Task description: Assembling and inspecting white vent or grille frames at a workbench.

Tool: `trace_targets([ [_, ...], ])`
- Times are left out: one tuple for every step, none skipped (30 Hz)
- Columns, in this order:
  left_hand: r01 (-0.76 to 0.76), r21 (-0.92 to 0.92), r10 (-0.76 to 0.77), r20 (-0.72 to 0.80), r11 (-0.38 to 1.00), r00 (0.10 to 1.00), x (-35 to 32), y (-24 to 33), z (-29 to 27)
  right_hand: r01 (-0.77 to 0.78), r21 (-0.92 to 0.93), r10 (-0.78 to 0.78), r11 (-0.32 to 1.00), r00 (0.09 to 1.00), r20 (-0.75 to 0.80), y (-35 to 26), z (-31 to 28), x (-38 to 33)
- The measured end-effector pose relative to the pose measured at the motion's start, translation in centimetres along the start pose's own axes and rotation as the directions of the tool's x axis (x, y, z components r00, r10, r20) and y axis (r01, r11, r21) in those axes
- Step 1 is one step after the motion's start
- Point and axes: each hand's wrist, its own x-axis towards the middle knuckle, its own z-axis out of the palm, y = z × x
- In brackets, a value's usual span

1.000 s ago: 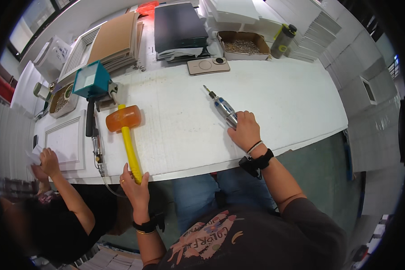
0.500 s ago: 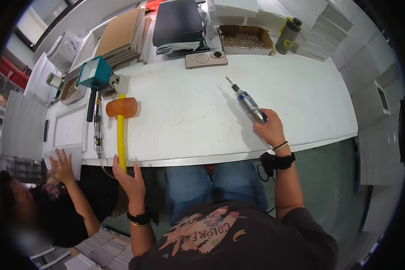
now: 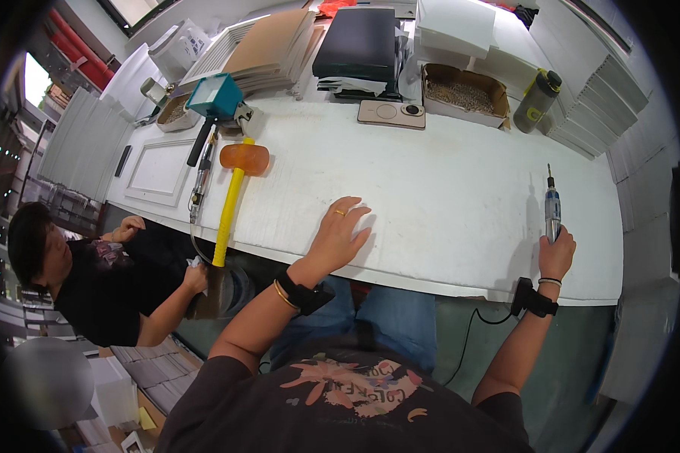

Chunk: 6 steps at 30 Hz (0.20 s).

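Observation:
My right hand [image 3: 557, 255] is closed round the lower end of a silver-and-blue power screwdriver [image 3: 553, 211] at the right side of the white table. Its thin bit points away from me, toward the far side. Over the near middle of the tabletop lies my left hand [image 3: 336, 235], fingers bent and a little apart, a ring on one of them. Nothing held shows in it; what its palm touches is hidden. Left of it rests a mallet [image 3: 245, 159] with an orange head and a yellow handle jutting over the near edge.
A phone [image 3: 391, 114], a box of small screws [image 3: 467, 97] and a bottle [image 3: 537, 102] line the back of the table [image 3: 446, 189]. At left are a teal scoop-like tool [image 3: 214, 97], another driver [image 3: 202, 177] and a white frame [image 3: 157, 171]. A co-worker [image 3: 106, 279] sits there.
My left hand has moved from the near edge by the mallet handle rightward onto the tabletop. My right hand has carried the screwdriver to the right. The view has shifted; the co-worker's hands have moved.

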Motion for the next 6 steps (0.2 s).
trace_targets([
  [-0.015, 0.005, 0.015, 0.022, 1.0, 1.0, 0.8, 0.3, 0.7, -0.006, -0.071, 0.005, 0.997, 1.0, -0.016, -0.1, 0.4, 0.5],
  [-0.03, 0.007, 0.03, 0.045, 1.0, 0.999, 1.3, 0.6, 1.2, 0.004, -0.063, -0.005, 0.998, 1.0, -0.015, -0.3, 0.7, 0.6],
  [-0.013, 0.042, 0.008, 0.116, 0.999, 0.993, 1.7, 0.9, 1.9, -0.042, -0.099, 0.045, 0.994, 0.999, 0.024, -1.1, 0.7, 0.1],
  [-0.003, 0.052, -0.003, 0.108, 0.999, 0.994, 1.7, 0.8, 2.0, -0.075, -0.133, 0.083, 0.988, 0.995, 0.06, -1.8, 0.7, -0.1],
  [0.009, 0.08, -0.019, 0.131, 0.997, 0.991, 1.6, 0.6, 2.3, -0.049, -0.127, 0.054, 0.991, 0.998, 0.037, -1.9, 1.3, -0.3],
  [0.018, 0.107, -0.034, 0.157, 0.994, 0.987, 1.5, 0.3, 2.5, -0.075, -0.094, 0.081, 0.993, 0.995, 0.056, -2.3, 1.5, -0.4],
])
